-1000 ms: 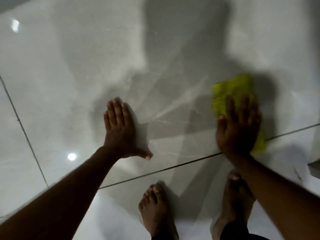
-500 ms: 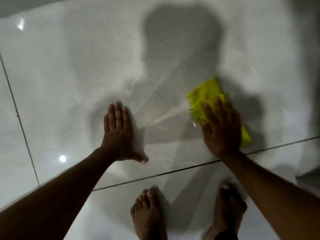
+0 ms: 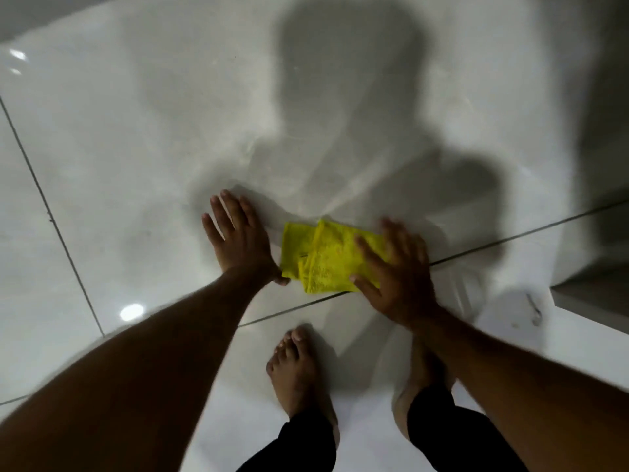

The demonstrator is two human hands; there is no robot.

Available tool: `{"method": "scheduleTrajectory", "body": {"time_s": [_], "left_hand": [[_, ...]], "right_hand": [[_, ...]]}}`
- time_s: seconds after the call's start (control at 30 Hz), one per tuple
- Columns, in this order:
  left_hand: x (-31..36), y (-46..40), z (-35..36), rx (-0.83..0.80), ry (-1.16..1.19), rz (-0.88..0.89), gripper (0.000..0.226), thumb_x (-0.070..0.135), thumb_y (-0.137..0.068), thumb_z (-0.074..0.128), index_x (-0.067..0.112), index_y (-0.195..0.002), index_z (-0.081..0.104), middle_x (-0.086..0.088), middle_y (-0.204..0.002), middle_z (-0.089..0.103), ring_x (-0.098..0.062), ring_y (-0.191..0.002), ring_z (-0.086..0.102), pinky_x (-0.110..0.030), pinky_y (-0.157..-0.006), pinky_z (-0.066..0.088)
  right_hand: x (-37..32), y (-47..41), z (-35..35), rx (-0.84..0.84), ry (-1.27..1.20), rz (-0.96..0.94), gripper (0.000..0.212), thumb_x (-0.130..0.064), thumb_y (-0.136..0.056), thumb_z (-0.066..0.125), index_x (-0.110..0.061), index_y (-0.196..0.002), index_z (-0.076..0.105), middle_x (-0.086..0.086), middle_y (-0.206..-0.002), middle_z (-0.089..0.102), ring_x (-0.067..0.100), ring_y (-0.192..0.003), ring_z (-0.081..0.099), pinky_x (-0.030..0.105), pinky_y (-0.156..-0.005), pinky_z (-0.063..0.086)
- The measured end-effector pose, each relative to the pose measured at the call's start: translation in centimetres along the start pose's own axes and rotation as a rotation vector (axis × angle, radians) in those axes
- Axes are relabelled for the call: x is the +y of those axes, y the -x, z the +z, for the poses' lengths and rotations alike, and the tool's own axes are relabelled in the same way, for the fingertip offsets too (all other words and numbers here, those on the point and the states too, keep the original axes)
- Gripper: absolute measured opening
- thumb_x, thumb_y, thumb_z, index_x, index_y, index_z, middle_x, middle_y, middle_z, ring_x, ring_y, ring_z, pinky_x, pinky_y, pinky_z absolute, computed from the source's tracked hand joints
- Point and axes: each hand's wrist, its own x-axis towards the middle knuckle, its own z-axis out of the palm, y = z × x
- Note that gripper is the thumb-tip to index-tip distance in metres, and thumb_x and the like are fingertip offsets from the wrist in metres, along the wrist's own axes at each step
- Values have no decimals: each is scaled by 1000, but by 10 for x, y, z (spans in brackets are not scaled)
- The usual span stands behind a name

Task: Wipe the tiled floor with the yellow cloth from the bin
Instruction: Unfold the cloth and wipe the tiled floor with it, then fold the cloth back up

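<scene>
A folded yellow cloth (image 3: pixel 321 258) lies flat on the glossy white tiled floor (image 3: pixel 143 158), just above a dark grout line. My right hand (image 3: pixel 394 270) presses palm-down on the cloth's right part, fingers spread and pointing up-left. My left hand (image 3: pixel 236 238) rests flat on the tile with fingers apart, holding nothing; its thumb touches the cloth's left lower corner. The bin is not in view.
My two bare feet (image 3: pixel 299 373) stand on the tile below the grout line, black trouser cuffs above them. A raised step or ledge edge (image 3: pixel 592 298) sits at the right. My shadow falls across the tiles ahead. Grout lines cross the left side.
My right hand has swept the yellow cloth leftward and nearer to me, from the right side to right beside my left hand. The left hand has stayed planted on the tile.
</scene>
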Motion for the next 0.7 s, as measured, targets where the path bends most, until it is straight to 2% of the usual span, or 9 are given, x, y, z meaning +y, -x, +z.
{"method": "scheduleTrajectory", "body": {"time_s": [0.03, 0.1, 0.17, 0.2, 0.33, 0.47, 0.53, 0.6, 0.7], "left_hand": [[10, 6, 2, 3, 35, -46, 152, 57, -52, 86, -3, -148, -14, -29, -160, -9, -45, -148, -11, -60, -114, -14], [30, 18, 9, 49, 80, -43, 106, 32, -81, 68, -3, -150, -5, -26, -161, 6, -41, -150, 2, -58, -120, -2], [43, 31, 9, 63, 70, 18, 88, 21, -86, 57, -2, -151, 1, -22, -160, 16, -37, -149, 11, -56, -120, -1], [46, 36, 7, 63, 58, 48, 88, 18, -84, 57, -3, -150, 2, -22, -159, 17, -36, -149, 11, -56, -119, -2], [45, 82, -42, 9, 190, 110, 98, 14, -77, 62, -3, -151, -1, -22, -162, 8, -36, -151, 3, -56, -120, 1], [32, 173, -159, -14, 420, 304, 109, 27, -73, 70, 10, -154, 0, -25, -162, -2, -43, -149, -5, -57, -120, 7], [25, 220, -237, 75, 529, 436, 99, 32, -68, 70, 10, -152, 21, -27, -161, 5, -44, -149, -7, -58, -119, 12], [12, 270, -326, 145, 630, 536, 80, 36, -68, 74, 11, -139, 47, -27, -158, 18, -40, -151, -5, -48, -121, 16], [-11, 341, -444, 154, 754, 669, 73, 29, -66, 84, 19, -131, 53, -29, -146, 42, -39, -148, 22, -27, -121, 14]], "right_hand": [[-14, 12, 0, 46, -98, 298, 71, -54, -87, 60, -22, -148, 42, 25, -152, 38, 42, -137, 37, 53, -108, 33], [-38, 21, -5, 59, -424, 853, 77, -47, -83, 71, -6, -142, 43, 28, -136, 50, 43, -123, 48, 50, -102, 40], [-47, 12, -15, 32, -787, 1139, 64, -31, -81, 78, 3, -128, 51, 29, -125, 58, 42, -115, 56, 45, -96, 45], [-46, 4, -21, 13, -872, 1165, 52, -21, -79, 79, 5, -119, 57, 28, -119, 63, 42, -109, 60, 42, -90, 46], [-60, -8, -117, -3, -848, 947, 22, -11, -72, 75, 1, -89, 68, 23, -92, 72, 40, -87, 65, 39, -71, 47], [-107, 28, -284, 141, -741, 699, 9, -13, -79, 67, -14, -88, 68, 13, -88, 76, 39, -87, 67, 33, -65, 44], [-134, 49, -374, 209, -660, 575, 11, -11, -82, 67, -16, -92, 69, 12, -87, 77, 41, -83, 68, 35, -61, 48], [-162, 67, -474, 338, -622, 461, 14, -10, -81, 70, -15, -94, 68, 12, -80, 76, 40, -73, 69, 32, -55, 43], [-195, 94, -610, 490, -593, 344, 23, -11, -75, 79, -12, -96, 70, 9, -75, 75, 34, -66, 69, 27, -55, 43]]}}
